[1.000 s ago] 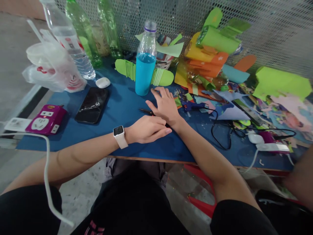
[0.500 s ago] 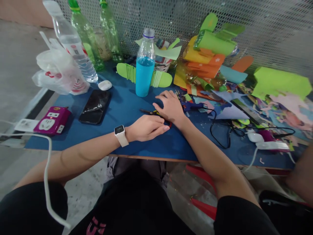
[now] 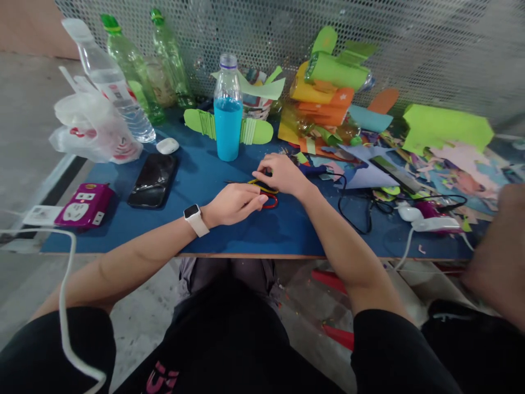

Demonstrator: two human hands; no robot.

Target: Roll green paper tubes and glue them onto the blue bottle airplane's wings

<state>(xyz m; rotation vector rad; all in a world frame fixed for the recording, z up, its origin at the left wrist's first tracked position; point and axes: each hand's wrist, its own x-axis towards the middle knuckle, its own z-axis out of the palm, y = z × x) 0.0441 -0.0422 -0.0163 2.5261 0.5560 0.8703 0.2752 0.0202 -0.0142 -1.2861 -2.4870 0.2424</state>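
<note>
My left hand (image 3: 233, 203), with a white watch on the wrist, rests on the blue table (image 3: 197, 230), fingers curled together beside the red and yellow handles of a pair of scissors (image 3: 262, 191). My right hand (image 3: 281, 174) curls over the scissors, its fingers closing on the yellow handle. The scissors lie on the table with their blades pointing left. A plastic bottle (image 3: 227, 109) with a blue lower half stands just behind the hands.
A black phone (image 3: 152, 179), a white earbud case (image 3: 167, 145), a purple power strip (image 3: 80, 204) and a plastic bag (image 3: 94, 131) lie left. Clear and green bottles stand at the back. Coloured paper scraps, black cables and a glue gun (image 3: 315, 171) fill the right. Another person's arm (image 3: 498, 257) shows far right.
My right hand has drawn back from flat near the bottle and curled onto the scissors' handles. My left hand has shifted slightly toward them.
</note>
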